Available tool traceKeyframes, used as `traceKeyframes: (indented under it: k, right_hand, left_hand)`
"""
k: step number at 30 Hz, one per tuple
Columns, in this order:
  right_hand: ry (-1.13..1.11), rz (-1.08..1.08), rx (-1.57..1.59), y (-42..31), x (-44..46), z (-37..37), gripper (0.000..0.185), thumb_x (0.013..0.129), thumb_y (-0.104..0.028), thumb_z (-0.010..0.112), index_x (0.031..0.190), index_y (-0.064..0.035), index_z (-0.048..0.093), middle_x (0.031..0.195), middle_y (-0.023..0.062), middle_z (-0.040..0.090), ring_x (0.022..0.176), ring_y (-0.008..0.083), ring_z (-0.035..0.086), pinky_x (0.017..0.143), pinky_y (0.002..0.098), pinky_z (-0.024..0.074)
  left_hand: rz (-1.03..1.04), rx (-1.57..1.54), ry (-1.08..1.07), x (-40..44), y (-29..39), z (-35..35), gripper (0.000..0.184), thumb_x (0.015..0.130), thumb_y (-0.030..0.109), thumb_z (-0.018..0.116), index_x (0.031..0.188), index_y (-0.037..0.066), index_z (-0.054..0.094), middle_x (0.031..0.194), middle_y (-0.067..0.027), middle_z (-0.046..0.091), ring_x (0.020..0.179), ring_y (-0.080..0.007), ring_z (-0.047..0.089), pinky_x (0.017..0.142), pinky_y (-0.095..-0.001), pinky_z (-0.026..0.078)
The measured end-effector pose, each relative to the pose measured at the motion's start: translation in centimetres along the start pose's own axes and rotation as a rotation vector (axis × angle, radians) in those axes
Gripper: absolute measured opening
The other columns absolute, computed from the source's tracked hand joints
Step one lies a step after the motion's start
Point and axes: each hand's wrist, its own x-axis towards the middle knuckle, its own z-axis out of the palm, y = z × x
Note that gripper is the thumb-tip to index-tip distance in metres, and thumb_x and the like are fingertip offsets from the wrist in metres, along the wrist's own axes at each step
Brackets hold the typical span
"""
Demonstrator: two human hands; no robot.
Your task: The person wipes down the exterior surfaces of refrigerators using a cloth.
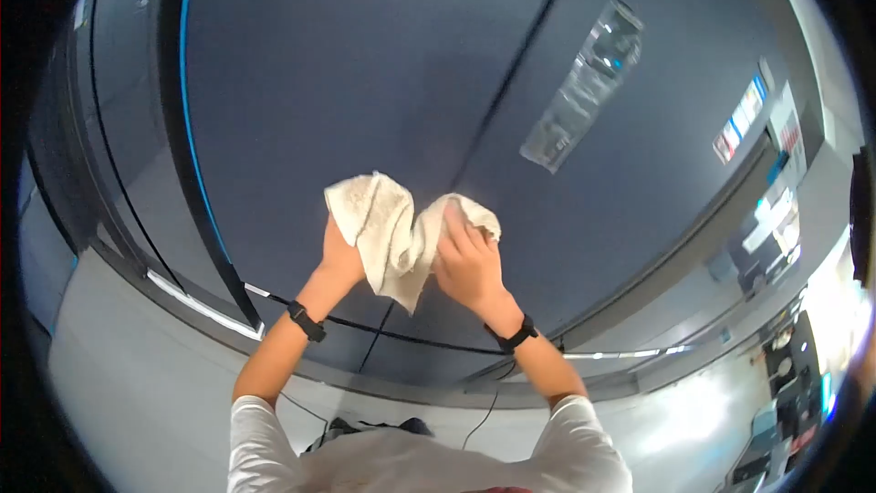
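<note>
A cream-coloured cloth [388, 228] hangs bunched between my two hands, above the near part of a dark grey surface [319, 82]. My left hand [342, 251] is at the cloth's left side, its fingers hidden beneath the fabric. On the right, my right hand [470, 265] has its fingers bent over the cloth and presses into it. Beyond my right hand lies a long, clear, crinkled plastic bag [589, 82] on the dark surface.
A dark frame with a blue edge line [187, 110] borders the surface on the left. A black cable [420, 340] runs across near my wrists. At the right are a blue-and-white label [739, 120] and a pale ledge.
</note>
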Motion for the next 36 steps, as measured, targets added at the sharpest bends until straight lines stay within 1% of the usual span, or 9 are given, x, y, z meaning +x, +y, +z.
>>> traceKeyframes:
  k: [8, 12, 15, 18, 19, 21, 24, 28, 36]
  right_hand:
    - [0.316, 0.024, 0.059, -6.4, 13.4, 0.1, 0.040, 0.071, -0.014, 0.064, 0.106, 0.0050, 0.061, 0.159, 0.0240, 0.028, 0.148, 0.0481, 0.019, 0.112, 0.0698, 0.0164]
    - [0.086, 0.015, 0.092, -13.1, 10.6, 8.4, 0.040, 0.072, -0.011, 0.065, 0.110, 0.0013, 0.064, 0.155, 0.0232, 0.037, 0.140, 0.0427, 0.040, 0.100, 0.0565, 0.0416]
    - [-0.053, 0.043, 0.122, -15.5, 3.6, 13.5, 0.036, 0.075, -0.013, 0.066, 0.108, 0.0014, 0.063, 0.150, 0.0270, 0.041, 0.132, 0.0428, 0.047, 0.096, 0.0537, 0.0434]
    - [-0.118, 0.069, 0.046, -16.1, 1.6, 13.9, 0.032, 0.083, -0.016, 0.064, 0.110, 0.0018, 0.062, 0.147, 0.0351, 0.038, 0.133, 0.0522, 0.041, 0.098, 0.0615, 0.0391]
    - [-0.110, 0.048, -0.001, -15.7, 1.6, 13.8, 0.031, 0.086, -0.017, 0.062, 0.111, 0.0018, 0.062, 0.146, 0.0375, 0.037, 0.134, 0.0553, 0.038, 0.099, 0.0642, 0.0373]
    - [0.008, 0.010, 0.101, -17.1, 5.5, 13.1, 0.033, 0.094, -0.021, 0.057, 0.118, 0.0024, 0.060, 0.146, 0.0416, 0.033, 0.137, 0.0634, 0.026, 0.102, 0.0719, 0.0275]
    - [0.078, -0.039, 0.284, -20.3, 12.1, 13.8, 0.048, 0.095, -0.025, 0.055, 0.136, -0.0001, 0.052, 0.154, 0.0406, 0.020, 0.144, 0.0613, 0.009, 0.108, 0.0732, 0.0167]
    - [0.083, -0.122, 0.103, -26.7, 15.1, 18.3, 0.049, 0.089, -0.022, 0.059, 0.135, -0.0063, 0.052, 0.157, 0.0352, 0.019, 0.139, 0.0571, 0.029, 0.102, 0.0654, 0.0338]
    - [-0.351, -0.174, 0.228, -26.4, 2.4, 25.3, 0.047, 0.087, -0.017, 0.061, 0.133, -0.0062, 0.055, 0.155, 0.0293, 0.031, 0.138, 0.0453, 0.040, 0.108, 0.0556, 0.0345]
  left_hand:
    - [-0.368, -0.541, 0.568, 2.6, -13.1, -4.4, 0.075, 0.088, 0.045, 0.067, 0.144, 0.002, 0.043, 0.147, -0.0217, 0.042, 0.134, -0.0380, 0.044, 0.114, -0.0485, 0.033]
    - [-0.297, -0.011, 0.318, -5.3, -15.3, 3.5, 0.060, 0.088, 0.048, 0.063, 0.134, 0.009, 0.055, 0.137, -0.0177, 0.052, 0.131, -0.0377, 0.044, 0.115, -0.0507, 0.027]
    - [-0.369, -0.164, 0.068, -13.5, -12.7, 6.8, 0.049, 0.092, 0.030, 0.061, 0.136, 0.010, 0.054, 0.137, -0.0111, 0.055, 0.128, -0.0317, 0.049, 0.113, -0.0458, 0.033]
    - [-0.345, -0.546, 0.338, -14.0, -15.3, 2.5, 0.055, 0.092, 0.028, 0.065, 0.142, 0.011, 0.050, 0.144, -0.0111, 0.051, 0.135, -0.0294, 0.046, 0.117, -0.0438, 0.030]
    - [-0.227, -0.058, 0.306, -14.7, -19.3, 4.3, 0.068, 0.093, 0.038, 0.064, 0.149, 0.008, 0.040, 0.152, -0.0127, 0.042, 0.143, -0.0321, 0.037, 0.122, -0.0457, 0.022]
    - [-0.235, -1.045, 0.647, -10.2, -20.0, -2.9, 0.073, 0.088, 0.016, 0.075, 0.149, 0.008, 0.037, 0.147, -0.0122, 0.048, 0.135, -0.0240, 0.047, 0.115, -0.0429, 0.038]
    - [-0.307, -0.376, 0.618, -7.4, -29.6, -2.9, 0.062, 0.092, 0.016, 0.070, 0.146, 0.006, 0.040, 0.143, -0.0129, 0.051, 0.131, -0.0250, 0.050, 0.113, -0.0423, 0.039]
    - [-0.494, -0.560, 0.433, -12.5, -34.9, 1.4, 0.048, 0.096, 0.018, 0.064, 0.139, 0.006, 0.047, 0.133, -0.0121, 0.056, 0.122, -0.0243, 0.056, 0.106, -0.0404, 0.045]
    - [-0.610, -0.705, 0.516, -27.1, -29.9, 7.6, 0.032, 0.101, 0.023, 0.058, 0.128, 0.006, 0.058, 0.119, -0.0104, 0.065, 0.106, -0.0228, 0.065, 0.095, -0.0374, 0.055]
